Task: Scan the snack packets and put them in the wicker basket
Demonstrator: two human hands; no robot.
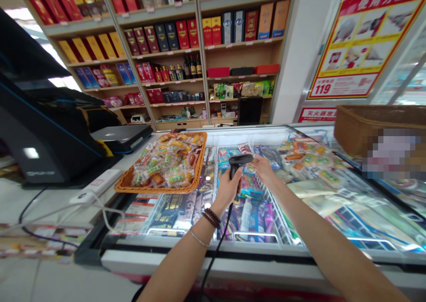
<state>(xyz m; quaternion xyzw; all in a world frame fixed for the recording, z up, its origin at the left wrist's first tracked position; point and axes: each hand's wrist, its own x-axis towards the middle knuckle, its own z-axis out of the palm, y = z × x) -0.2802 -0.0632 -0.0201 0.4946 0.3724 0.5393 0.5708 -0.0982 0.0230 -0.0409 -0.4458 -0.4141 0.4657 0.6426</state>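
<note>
Above the glass-topped freezer (149, 242), my left hand (228, 187) is wrapped round the handle of a black handheld scanner (241, 159). A black cable hangs down from its handle between my forearms. My right hand (261, 166) is closed at the right end of the scanner's head, with its fingertips touching it. Whether anything else is between those fingertips is too small to tell. Dark beads and a thin bracelet circle my left wrist. Under the glass lie colourful packaged goods in white wire baskets.
An orange wicker basket (201, 160) of wrapped snacks stands left of my hands. Further left are a flat scale (121, 135), a white power strip (96, 186) with cables and a dark terminal (36, 129). A brown basket (353, 129) sits at the right. Stocked shelves (166, 51) rise behind.
</note>
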